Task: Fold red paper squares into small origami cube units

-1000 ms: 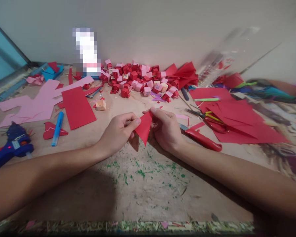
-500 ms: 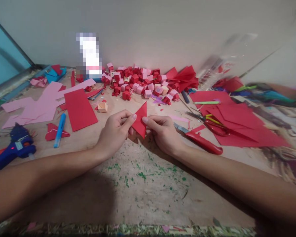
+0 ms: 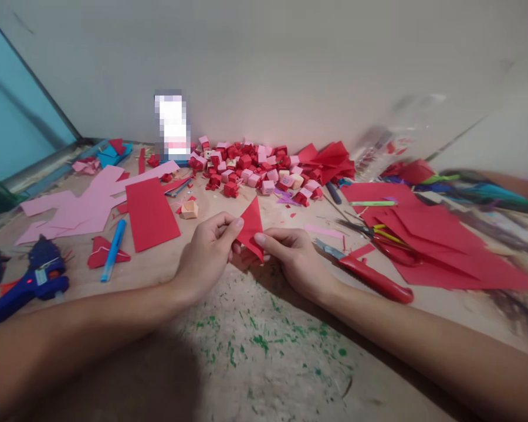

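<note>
A folded piece of red paper (image 3: 251,227), roughly triangular with its tip pointing up, is held over the middle of the table. My left hand (image 3: 215,246) pinches its left edge between thumb and fingers. At its lower right side, my right hand (image 3: 293,252) grips it with the thumb on the front face; the fingers behind are partly hidden. Beyond the hands lies a heap of small red and pink paper cubes (image 3: 246,170). A small peach paper box (image 3: 189,209) stands just past my left hand.
Left are a blue glue gun (image 3: 41,278), a blue marker (image 3: 113,251), a red paper rectangle (image 3: 152,214) and pink paper (image 3: 81,202). Right lie a red-handled utility knife (image 3: 374,278), scissors (image 3: 391,237) and red paper sheets (image 3: 440,246). A lit, blurred screen (image 3: 172,124) stands behind.
The camera view has tilted up, so everything sits lower in the picture. The red paper has turned slightly in my hands, its upper tip leaning less to the right. Both hands keep their hold.
</note>
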{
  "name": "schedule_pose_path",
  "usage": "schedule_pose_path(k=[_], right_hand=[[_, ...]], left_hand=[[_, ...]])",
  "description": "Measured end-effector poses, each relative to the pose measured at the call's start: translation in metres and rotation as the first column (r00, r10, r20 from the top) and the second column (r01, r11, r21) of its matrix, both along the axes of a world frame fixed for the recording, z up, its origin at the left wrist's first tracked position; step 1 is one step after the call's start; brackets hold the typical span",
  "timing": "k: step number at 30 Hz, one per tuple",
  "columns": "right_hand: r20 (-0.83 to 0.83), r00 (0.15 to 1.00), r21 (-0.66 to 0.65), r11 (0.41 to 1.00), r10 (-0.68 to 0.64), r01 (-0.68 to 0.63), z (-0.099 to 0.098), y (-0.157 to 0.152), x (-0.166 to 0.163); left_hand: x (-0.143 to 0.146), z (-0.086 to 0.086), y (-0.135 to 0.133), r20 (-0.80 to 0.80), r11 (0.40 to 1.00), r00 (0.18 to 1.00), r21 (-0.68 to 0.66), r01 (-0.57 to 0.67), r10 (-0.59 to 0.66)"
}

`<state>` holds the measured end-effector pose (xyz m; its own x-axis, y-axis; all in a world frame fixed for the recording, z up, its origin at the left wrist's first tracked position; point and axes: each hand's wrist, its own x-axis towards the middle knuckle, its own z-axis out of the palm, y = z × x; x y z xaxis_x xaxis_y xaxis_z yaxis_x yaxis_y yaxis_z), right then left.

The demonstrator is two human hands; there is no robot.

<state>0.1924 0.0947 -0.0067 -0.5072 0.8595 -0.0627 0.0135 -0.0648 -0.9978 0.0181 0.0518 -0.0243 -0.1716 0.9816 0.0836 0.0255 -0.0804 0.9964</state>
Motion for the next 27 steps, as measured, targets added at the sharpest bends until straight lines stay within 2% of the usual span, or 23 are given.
schedule_pose_path(k=[5, 11, 16, 22, 27], right_hand=[[0.024, 1.000, 0.009, 1.000, 0.000, 0.000, -0.0006, 0.0012, 0.0001], [-0.028, 0.995, -0.020, 0.995, 0.098, -0.099, 0.0011, 0.0016, -0.0008], [-0.018, 0.997, -0.038, 0.997, 0.074, -0.074, 0.0022, -0.0007, -0.0013], [0.034, 0.997, 0.014, 0.997, 0.075, -0.075, 0.0031, 0.0013, 0.0010], [-0.036, 0.995, -0.045, 0.995, 0.090, -0.091, 0.0087, -0.0011, -0.0018]], left_hand=[[0.0003, 0.0012, 0.0003, 0.020, 1.000, 1.000, 0.008, -0.001, 0.000], [0.0006, 0.0018, 0.0006, 0.056, 1.000, 0.998, 0.007, -0.014, 0.014], [0.0019, 0.0010, 0.0019, 0.096, 1.000, 0.995, 0.014, -0.028, 0.026], [0.0039, 0.0042, 0.0025, 0.135, 0.997, 0.990, 0.051, -0.052, 0.045], [0.0026, 0.0016, 0.0031, 0.134, 0.994, 0.987, 0.059, -0.097, 0.088]])
